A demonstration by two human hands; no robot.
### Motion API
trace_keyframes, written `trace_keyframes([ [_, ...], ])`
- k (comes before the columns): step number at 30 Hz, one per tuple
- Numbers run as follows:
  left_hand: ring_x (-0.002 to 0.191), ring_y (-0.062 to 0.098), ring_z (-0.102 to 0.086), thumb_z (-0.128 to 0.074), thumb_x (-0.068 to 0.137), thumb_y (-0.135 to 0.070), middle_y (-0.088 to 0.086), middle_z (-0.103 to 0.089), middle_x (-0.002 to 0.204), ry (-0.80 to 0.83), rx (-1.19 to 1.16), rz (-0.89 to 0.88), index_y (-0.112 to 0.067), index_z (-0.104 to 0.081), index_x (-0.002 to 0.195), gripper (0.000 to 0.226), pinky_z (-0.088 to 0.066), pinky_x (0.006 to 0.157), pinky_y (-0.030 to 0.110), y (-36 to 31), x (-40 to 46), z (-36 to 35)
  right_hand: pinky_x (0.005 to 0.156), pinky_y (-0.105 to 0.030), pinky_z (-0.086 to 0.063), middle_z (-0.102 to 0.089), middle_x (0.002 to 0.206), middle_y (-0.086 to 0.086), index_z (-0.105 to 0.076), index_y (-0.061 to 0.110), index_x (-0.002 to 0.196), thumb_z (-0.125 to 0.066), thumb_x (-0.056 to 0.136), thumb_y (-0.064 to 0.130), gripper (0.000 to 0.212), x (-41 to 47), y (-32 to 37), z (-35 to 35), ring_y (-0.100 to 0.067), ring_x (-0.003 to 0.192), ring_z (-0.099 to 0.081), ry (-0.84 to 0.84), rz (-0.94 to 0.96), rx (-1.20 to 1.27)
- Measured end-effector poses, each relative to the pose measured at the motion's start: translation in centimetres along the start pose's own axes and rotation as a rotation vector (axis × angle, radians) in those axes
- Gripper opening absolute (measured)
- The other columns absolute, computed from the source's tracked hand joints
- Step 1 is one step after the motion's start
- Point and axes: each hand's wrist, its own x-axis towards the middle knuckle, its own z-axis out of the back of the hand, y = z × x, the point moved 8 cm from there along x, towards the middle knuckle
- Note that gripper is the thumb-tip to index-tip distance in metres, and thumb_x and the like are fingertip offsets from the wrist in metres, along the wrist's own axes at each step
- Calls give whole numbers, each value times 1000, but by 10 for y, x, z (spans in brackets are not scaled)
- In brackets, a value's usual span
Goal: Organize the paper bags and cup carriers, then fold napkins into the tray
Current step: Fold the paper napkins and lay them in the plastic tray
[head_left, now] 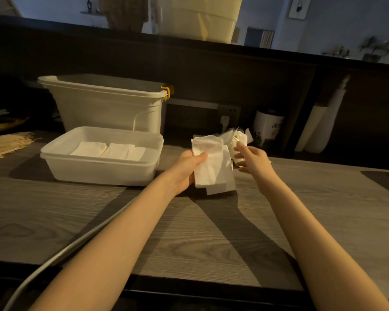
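Your left hand [190, 169] grasps a small stack of white paper napkins [211, 167], thumb pressed across the front and the sheets hanging down just above the grey wood-grain worktop [189, 232]. Your right hand [252, 159] is released, fingers spread and loosely extended, reaching at a crumpled heap of loose white napkins [235, 136] just behind the held stack; you cannot tell whether the fingertips touch the heap.

To the left of your left hand stands the shallow white rectangular plastic tray [99, 162] on the worktop. Inside it lie folded white napkins [109, 150], set side by side in a row across the tray floor. Behind the tray, touching or just beside its far edge, stands a tall cream plastic bin with a yellow latch [106, 104].

At the far left edge of the worktop lies a flat stack of brown paper bags [7, 144]. To the right of the napkin heap, against the dark back wall, stands a white cylindrical canister with printed markings [268, 126], and beside it lean rolls of white paper [319, 129]. A pale cable [76, 245] runs across the worktop under your left forearm.
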Motion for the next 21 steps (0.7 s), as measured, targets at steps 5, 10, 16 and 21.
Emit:
trace_keyframes([
  [5, 102, 20, -57, -47, 96, -19, 3, -58, 111, -46, 72, -52, -14, -45, 124, 29, -50, 84, 36, -7, -1, 5, 79, -27, -53, -63, 101, -5, -60, 17, 91, -54, 93, 29, 13, -10, -8, -24, -18, 94, -62, 260, -49, -21],
  [10, 108, 22, -57, -45, 98, -22, 8, -55, 126, -89, 119, -48, -13, -43, 130, 34, -50, 81, 34, -7, -1, 8, 74, -23, -50, -59, 92, 3, -60, 16, 91, -54, 93, 27, 12, -5, 1, -13, -12, 88, -58, 101, 87, -105],
  [16, 107, 27, -58, -45, 98, -19, 10, -58, 118, -176, -48, 25, -12, -43, 130, 33, -48, 83, 39, -1, -2, 13, 70, -25, -55, -60, 99, 2, -55, 14, 116, -49, 97, 24, 22, -3, 18, 11, -11, 87, -60, -92, 179, 63],
  [21, 82, 24, -60, -47, 97, -28, 10, -62, 92, -100, -227, 162, -16, -52, 110, 19, -51, 72, 40, 11, -8, 5, 76, -33, -56, -61, 116, -2, -55, 25, 122, -50, 96, 28, 26, -9, 23, -11, -18, 101, -63, 115, 153, 234],
])
